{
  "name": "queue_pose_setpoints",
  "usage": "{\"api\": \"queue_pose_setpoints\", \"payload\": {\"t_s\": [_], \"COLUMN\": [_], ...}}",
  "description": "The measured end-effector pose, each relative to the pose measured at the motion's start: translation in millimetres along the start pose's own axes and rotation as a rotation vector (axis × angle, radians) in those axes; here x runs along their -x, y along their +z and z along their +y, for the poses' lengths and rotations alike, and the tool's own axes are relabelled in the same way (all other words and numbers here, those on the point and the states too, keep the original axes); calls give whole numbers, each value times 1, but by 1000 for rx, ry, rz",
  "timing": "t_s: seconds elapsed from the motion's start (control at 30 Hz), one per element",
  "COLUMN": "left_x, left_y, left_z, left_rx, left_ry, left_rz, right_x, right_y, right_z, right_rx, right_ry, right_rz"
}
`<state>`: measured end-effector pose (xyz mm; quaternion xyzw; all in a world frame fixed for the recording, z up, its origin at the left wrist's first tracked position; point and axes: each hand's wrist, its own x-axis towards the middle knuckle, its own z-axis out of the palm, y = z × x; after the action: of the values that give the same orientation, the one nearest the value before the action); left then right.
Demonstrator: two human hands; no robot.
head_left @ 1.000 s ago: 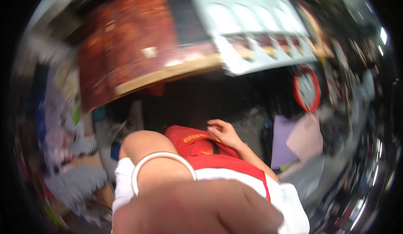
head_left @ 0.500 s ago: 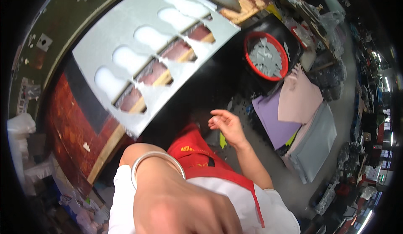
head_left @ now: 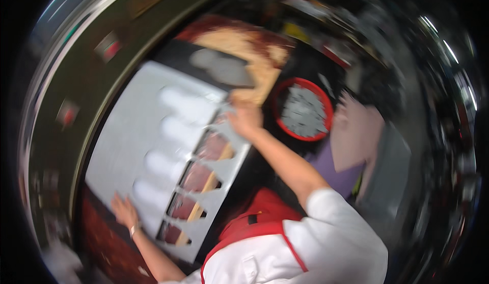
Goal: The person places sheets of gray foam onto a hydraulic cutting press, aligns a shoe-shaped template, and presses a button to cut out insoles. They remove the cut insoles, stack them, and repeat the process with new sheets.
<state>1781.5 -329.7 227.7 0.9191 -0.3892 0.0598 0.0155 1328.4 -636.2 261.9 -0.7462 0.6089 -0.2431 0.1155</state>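
Observation:
A light grey sheet (head_left: 119,146) with a row of insole-shaped cutouts lies on the workbench. White surface shows through the upper parts of the holes, reddish board and pale wood through the lower parts. At the sheet's left edge my left hand (head_left: 125,211) rests with its fingers spread. My right hand (head_left: 246,117) is at the sheet's far right corner, fingers closed round the edge, though motion blurs them. Just beyond that corner lie grey insole-shaped pieces (head_left: 221,67) on a dark pad.
A red-rimmed bucket (head_left: 328,113) of grey scraps stands to the right of the bench. Beyond it are stacked pink sheets (head_left: 354,131), a purple sheet (head_left: 331,172) and grey sheets (head_left: 389,161). A dark green machine beam (head_left: 91,75) runs along the left side.
Both my hands have moved to the sheet, the left to its left edge, the right to its far right corner. My view has turned and shifted, blurring the scene.

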Motion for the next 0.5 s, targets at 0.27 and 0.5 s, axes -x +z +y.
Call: {"api": "queue_pose_setpoints", "payload": {"t_s": [0.27,0.5], "left_x": [78,112], "left_y": [-8,-29], "left_z": [17,51], "left_rx": [-42,-771], "left_ry": [4,343], "left_rz": [-19,226], "right_x": [29,-52], "right_y": [-56,-57], "right_z": [43,78], "right_rx": [-185,-186], "right_ry": [-132,-253], "right_rz": [2,246]}}
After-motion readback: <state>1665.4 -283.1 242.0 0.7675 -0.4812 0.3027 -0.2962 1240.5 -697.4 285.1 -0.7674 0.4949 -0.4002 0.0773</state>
